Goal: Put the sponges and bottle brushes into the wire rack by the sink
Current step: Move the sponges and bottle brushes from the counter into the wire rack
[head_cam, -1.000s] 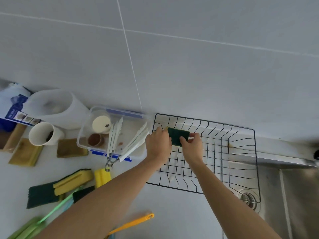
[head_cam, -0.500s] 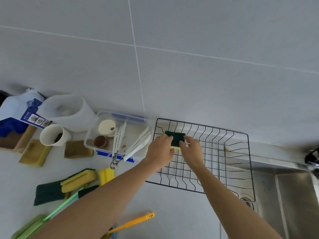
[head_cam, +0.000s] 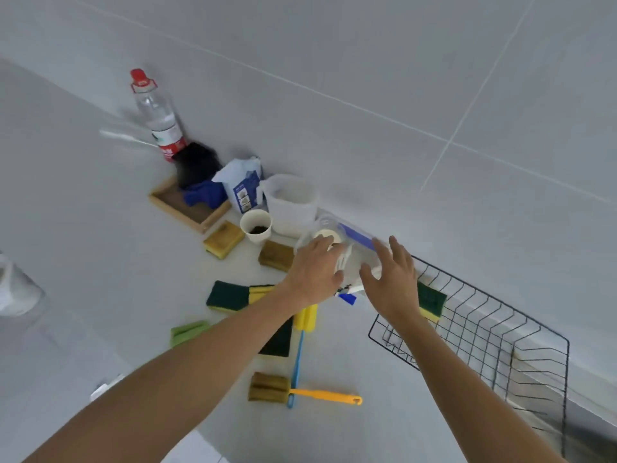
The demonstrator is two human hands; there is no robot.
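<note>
While both hands hover empty above the counter, a green-and-yellow sponge point(head_cam: 431, 300) lies inside the near-left corner of the black wire rack point(head_cam: 521, 345), partly hidden behind the right wrist. The right hand point(head_cam: 392, 279) is spread wide, fingers straight and apart, holding nothing, just left of the rack's corner. The left hand point(head_cam: 315, 269) is beside it with fingers loosely extended and also empty, over a clear plastic container point(head_cam: 354, 242) whose contents are mostly hidden. On the white counter point(head_cam: 83, 245) several cleaning things lie outside the rack: a dark green and yellow sponge point(head_cam: 233, 295) left of the left wrist, a light green sponge point(head_cam: 188, 332) nearer the camera, a dark green pad point(head_cam: 278, 339) partly under the left forearm, two worn brownish sponges point(head_cam: 223, 238) point(head_cam: 275, 255) by a paper cup point(head_cam: 256, 225), and another brownish sponge point(head_cam: 267, 386) close to the camera. A yellow bottle brush with a blue handle point(head_cam: 300, 349) runs down from under the left wrist, and an orange-handled brush point(head_cam: 329, 396) lies just beside the nearest brownish sponge. Farther back stand a clear bottle with a red cap point(head_cam: 157, 118), a wooden tray point(head_cam: 187, 205) with blue gloves, a blue-and-white pouch point(head_cam: 242, 185) and a white jug point(head_cam: 290, 202)
</note>
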